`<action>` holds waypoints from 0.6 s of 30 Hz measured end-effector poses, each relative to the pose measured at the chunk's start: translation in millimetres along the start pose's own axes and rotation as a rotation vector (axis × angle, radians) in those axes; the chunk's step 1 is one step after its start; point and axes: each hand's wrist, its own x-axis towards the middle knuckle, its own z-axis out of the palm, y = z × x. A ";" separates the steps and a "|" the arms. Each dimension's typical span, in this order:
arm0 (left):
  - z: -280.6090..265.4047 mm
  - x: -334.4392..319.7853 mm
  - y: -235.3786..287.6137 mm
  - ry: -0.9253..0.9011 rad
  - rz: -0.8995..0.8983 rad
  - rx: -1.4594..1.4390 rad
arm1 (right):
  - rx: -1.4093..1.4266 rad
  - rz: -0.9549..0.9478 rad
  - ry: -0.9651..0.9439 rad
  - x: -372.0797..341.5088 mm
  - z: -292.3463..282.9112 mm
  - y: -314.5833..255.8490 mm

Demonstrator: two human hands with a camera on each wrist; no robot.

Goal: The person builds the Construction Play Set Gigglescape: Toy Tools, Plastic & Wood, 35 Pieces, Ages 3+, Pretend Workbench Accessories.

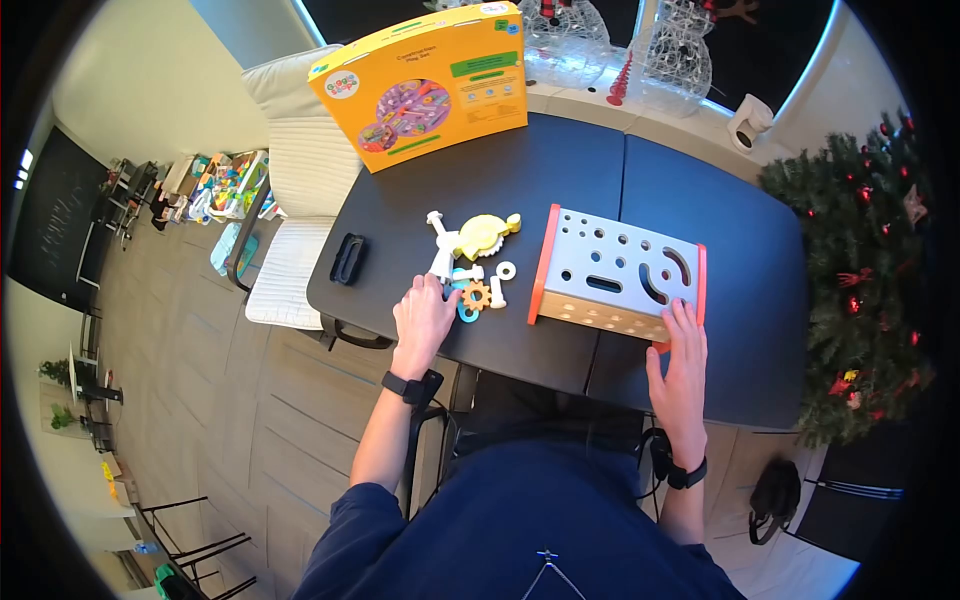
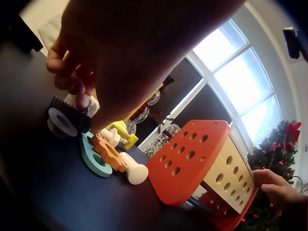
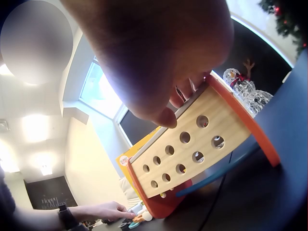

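The two hands were well apart. The left hand reached down over a cluster of toy pieces on the worktop, left of the holed box. Its fingers were bent beside a black screw; I cannot tell whether they pinched anything. A pale nut lay at the screw's end, and a blue ring and an orange cog overlapped by the thumb. A cream bolt lay against the cog's far side. Just beyond the hand, a yellow piece touched a white one.

The right hand rested on the near right corner of the box, its fingers fairly straight on the grey top and its thumb near the upper edge of the wooden side. The box stood on the worktop between its red end panels.

A yellow carton stood upright at the back of the worktop, and a black tray lay near the left edge, beside a white chair. A decorated tree stood to the right.
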 end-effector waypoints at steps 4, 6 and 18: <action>2.4 -4.2 -0.1 0.042 0.014 0.006 | -0.007 -0.012 0.006 -1.0 -0.9 0.2; -2.9 -9.0 1.2 0.079 0.006 0.008 | 0.010 -0.007 0.022 0.0 -1.9 -0.8; -39.2 -98.7 118.1 -0.153 0.550 -0.738 | 0.499 -0.067 -0.039 -19.3 7.3 -39.7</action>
